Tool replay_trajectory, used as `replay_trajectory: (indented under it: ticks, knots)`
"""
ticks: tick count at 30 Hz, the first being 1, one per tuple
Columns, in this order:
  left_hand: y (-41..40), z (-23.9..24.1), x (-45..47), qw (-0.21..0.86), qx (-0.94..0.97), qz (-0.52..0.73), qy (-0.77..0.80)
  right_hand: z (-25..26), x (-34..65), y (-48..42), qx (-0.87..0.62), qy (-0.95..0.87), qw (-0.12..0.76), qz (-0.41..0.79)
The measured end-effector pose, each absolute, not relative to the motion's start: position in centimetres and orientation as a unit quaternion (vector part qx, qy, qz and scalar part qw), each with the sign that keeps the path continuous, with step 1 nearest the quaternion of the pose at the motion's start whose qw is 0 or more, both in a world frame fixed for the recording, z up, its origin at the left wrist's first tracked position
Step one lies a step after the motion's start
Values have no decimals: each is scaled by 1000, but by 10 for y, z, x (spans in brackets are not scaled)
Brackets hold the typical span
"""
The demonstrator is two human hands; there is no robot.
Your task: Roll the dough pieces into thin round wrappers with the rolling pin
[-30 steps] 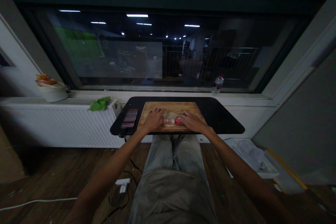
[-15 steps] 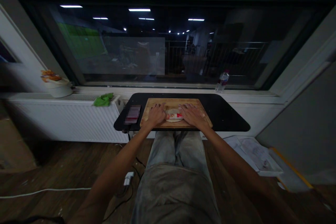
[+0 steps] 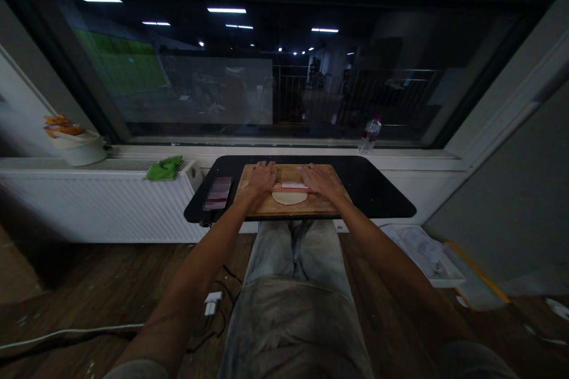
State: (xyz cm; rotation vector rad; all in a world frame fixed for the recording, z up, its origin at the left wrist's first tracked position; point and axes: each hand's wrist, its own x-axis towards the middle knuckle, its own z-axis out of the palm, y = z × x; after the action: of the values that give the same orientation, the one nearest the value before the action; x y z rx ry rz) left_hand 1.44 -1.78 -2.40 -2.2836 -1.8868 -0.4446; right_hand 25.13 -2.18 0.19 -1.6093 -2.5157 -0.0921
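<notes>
A pale flat round of dough (image 3: 289, 197) lies on a wooden cutting board (image 3: 262, 208). Across its far edge rests a rolling pin (image 3: 294, 186) with red and white print on its middle. My left hand (image 3: 263, 177) lies over the pin's left end, fingers stretched forward and flat. Over the right end is my right hand (image 3: 318, 179), palm down, its fingers also stretched out. Both hands press from above rather than wrap round the pin. The pin's ends are hidden beneath the hands.
The board sits on a small black table (image 3: 382, 201) against the window sill. A phone-like slab (image 3: 218, 193) lies left of the board. Beyond are a green cloth (image 3: 164, 168) on the radiator, a white tub (image 3: 80, 149) and a water bottle (image 3: 370, 134).
The rolling pin has moved away from me, from the middle of the dough to its far edge, with both hands moving along. More of the dough's near side shows. The camera view has shifted slightly.
</notes>
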Motion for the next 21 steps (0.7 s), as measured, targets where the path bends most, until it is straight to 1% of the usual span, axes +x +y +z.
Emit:
replay_trajectory:
  ticks: [4, 8, 12, 17, 21]
  knots:
    - [-9, -23, 13, 88, -797, -110, -587, 0, 250, -10, -548, -833, 70, -22]
    - [-19, -31, 11, 97, -821, -73, -558, -8, 257, -17, -527, -847, 63, 7]
    - [-39, -40, 7, 89, -824, -106, -549, -13, 259, -40, -525, -848, 70, -7]
    - [-61, -48, 2, 94, -831, -154, -526, -13, 251, -77, -536, -836, 96, -65]
    - [-75, -52, 1, 86, -818, -175, -541, -12, 244, -105, -554, -819, 120, -88]
